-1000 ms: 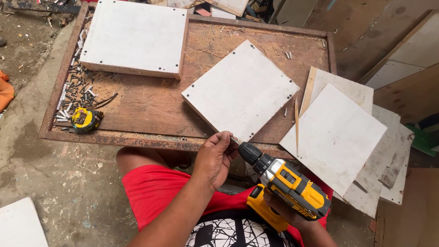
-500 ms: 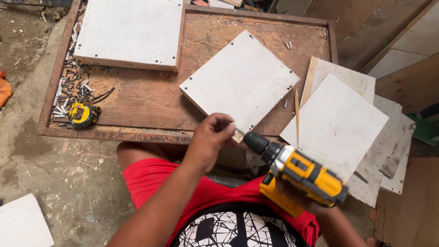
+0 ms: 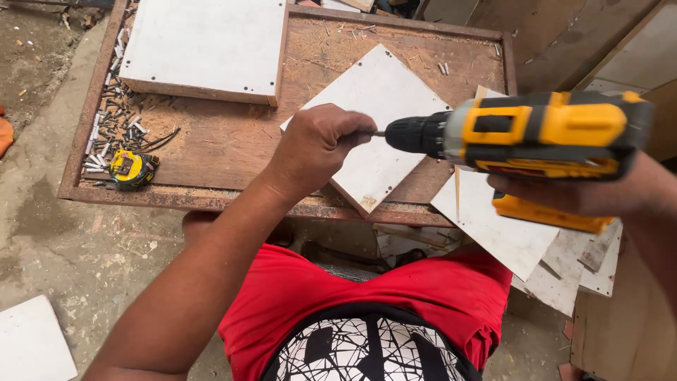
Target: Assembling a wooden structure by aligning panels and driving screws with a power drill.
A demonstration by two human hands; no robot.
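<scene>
A yellow-and-black cordless drill (image 3: 536, 134) is being gripped in the right hand (image 3: 599, 194) and held level above a white square panel (image 3: 374, 134) on the worn wooden tray (image 3: 233, 141) — its bit tip is being pinched by the closed left-hand (image 3: 317, 144) fingers — with a yellow tape measure (image 3: 132, 169) lying well off to the left.

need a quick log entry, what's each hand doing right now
Left hand: closed, fingers pinched at the drill bit; what they hold cannot be told.
Right hand: closed on the drill.
</scene>
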